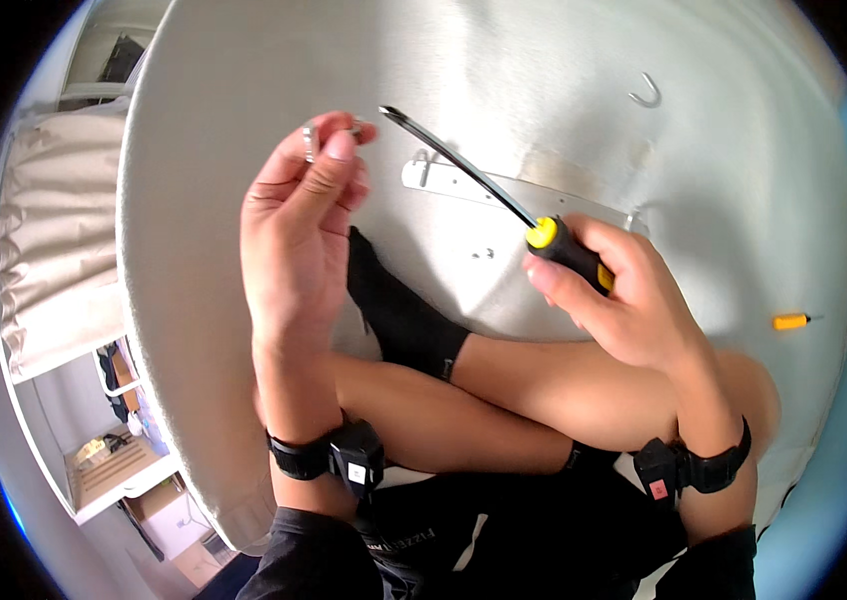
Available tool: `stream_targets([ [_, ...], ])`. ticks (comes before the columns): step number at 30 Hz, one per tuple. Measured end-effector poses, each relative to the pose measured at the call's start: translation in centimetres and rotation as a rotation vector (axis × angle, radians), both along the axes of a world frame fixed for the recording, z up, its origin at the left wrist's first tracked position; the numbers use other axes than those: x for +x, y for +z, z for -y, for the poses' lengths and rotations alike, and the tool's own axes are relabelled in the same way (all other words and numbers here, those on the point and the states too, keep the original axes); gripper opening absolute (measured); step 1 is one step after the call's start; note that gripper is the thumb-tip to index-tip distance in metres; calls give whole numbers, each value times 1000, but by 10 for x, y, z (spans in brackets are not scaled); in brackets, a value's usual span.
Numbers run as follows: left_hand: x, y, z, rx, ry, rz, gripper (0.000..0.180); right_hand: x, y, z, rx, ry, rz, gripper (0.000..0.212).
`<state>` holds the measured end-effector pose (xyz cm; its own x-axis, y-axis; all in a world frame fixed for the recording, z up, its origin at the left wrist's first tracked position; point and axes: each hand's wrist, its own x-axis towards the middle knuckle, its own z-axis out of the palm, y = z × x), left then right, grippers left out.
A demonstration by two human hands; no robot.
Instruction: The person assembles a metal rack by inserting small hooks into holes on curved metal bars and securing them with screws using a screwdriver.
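My left hand (302,200) is raised, thumb and fingertips pinched on a small metal piece (357,127), mostly covered by the fingers, so its kind cannot be told. A ring sits on one finger. My right hand (629,285) grips a screwdriver (464,168) by its black and yellow handle. The long shaft slants up to the left, its tip a little right of the left fingertips and apart from them. Behind the shaft, a white metal strip (469,186) with holes and hooks lies on the pale sheet. Two small screws (490,254) rest below it.
A loose J-shaped metal hook (652,92) lies at the far right. A small yellow screwdriver (791,321) lies near the right edge of the bed (244,60). My crossed legs (564,385) are close in front. A beige curtain (59,240) and shelf stand beyond the left edge.
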<state>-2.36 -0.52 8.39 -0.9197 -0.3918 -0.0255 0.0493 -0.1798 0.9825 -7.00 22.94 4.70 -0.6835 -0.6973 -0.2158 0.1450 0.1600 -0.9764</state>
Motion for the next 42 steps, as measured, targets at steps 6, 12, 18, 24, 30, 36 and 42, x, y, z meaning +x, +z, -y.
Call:
stream_targets([
  [6, 5, 8, -2, 105, -62, -71, 16, 8, -6, 11, -34, 23, 14, 31],
  [12, 6, 7, -5, 147, -157, -29, 19, 11, -9, 11, -24, 56, 12, 28],
  [18, 4, 7, -7, 236, -241, -54, 19, 12, -6, 7, -51, 52, 35, 25],
  [24, 2, 5, -8, 275, -231, -74, 16, 12, -7, 7, -89, 45, 32, 24],
  [30, 2, 3, -10, 268, -230, -90, 16, 10, -5, 4, -65, 79, 89, 25],
  [36, 5, 5, -8, 163, -222, -90, 17, 9, -2, 3, -81, 129, 116, 27],
  [42, 3, 6, -10, 111, -220, -66, 18, 10, -6, 0, -140, 125, 195, 27],
])
